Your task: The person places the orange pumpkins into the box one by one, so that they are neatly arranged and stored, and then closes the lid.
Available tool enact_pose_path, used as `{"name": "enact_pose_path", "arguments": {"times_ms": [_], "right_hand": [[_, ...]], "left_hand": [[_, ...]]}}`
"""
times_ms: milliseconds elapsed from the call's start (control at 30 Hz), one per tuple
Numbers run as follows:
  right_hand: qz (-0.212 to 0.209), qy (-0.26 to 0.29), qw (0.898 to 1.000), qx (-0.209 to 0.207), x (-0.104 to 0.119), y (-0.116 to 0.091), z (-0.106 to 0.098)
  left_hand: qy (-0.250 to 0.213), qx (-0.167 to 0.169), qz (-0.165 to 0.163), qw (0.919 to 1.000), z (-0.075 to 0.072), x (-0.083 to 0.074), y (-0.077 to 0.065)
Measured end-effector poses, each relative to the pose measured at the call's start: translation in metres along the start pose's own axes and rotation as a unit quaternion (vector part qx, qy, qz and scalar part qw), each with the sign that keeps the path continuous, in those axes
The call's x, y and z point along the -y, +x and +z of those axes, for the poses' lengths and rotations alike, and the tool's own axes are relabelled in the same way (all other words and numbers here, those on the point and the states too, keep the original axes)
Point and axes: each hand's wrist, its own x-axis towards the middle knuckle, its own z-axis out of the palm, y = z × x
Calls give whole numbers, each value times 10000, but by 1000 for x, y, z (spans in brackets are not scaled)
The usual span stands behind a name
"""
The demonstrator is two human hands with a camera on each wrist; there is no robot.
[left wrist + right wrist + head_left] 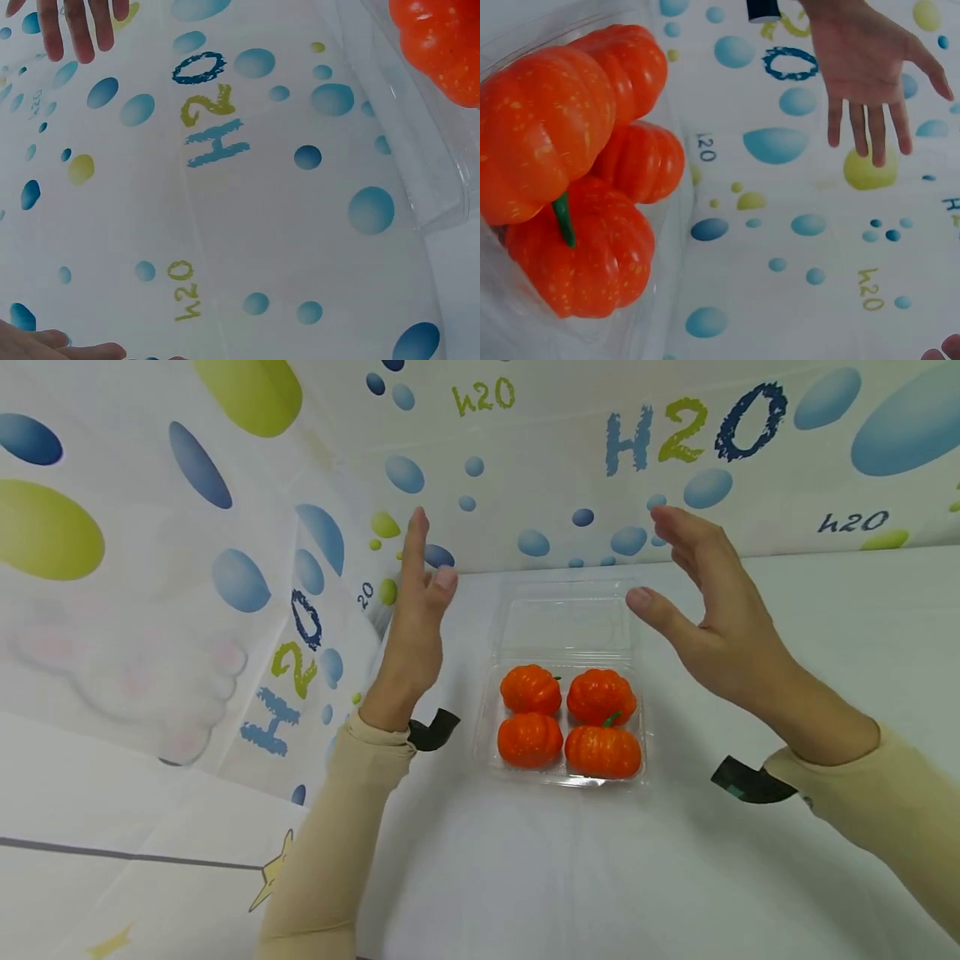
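Several small orange pumpkins (602, 752) sit in two rows inside a clear plastic clamshell box (487, 760), its lid (566, 622) folded back flat behind it. At least two have green stems. To the left of the box, my left hand (416, 627) is raised in the air, fingers straight and holding nothing. My right hand (723, 622) hovers to the right of the lid, thumb spread from relaxed fingers, also holding nothing. Neither hand touches the box. The right wrist view shows the left palm (866, 67) and the pumpkins (577, 247) up close.
A white cloth (480, 877) covers the table under the box. Behind it and at the left stand white sheets printed with blue and green ovals and "H2O" lettering (697, 427). Dark straps (752, 781) stick out near both sleeve cuffs.
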Motion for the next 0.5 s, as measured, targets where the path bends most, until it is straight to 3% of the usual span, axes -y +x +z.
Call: {"name": "enact_pose_path", "arguments": {"times_ms": [133, 233, 300, 400, 433, 500], "right_hand": [[521, 904, 9945, 0, -9, 10, 2], [1191, 1623, 9795, 52, -19, 18, 1], [1725, 2321, 9572, 95, -27, 24, 1], [2408, 3372, 9101, 109, -37, 29, 0], [2549, 3728, 8922, 92, -40, 30, 1], [2685, 4192, 8673, 81, -49, 30, 2]], "left_hand": [[-815, -229, -53, 9964, -1, 12, 12], [-1467, -331, -486, 9874, -3, 20, 22], [-1799, -359, -836, 9795, -5, 25, 30], [-2051, -354, -1286, 9696, -8, 35, 38], [-2083, -310, -1394, 9676, -9, 39, 39], [-2171, -177, -1606, 9627, -11, 48, 41]]}}
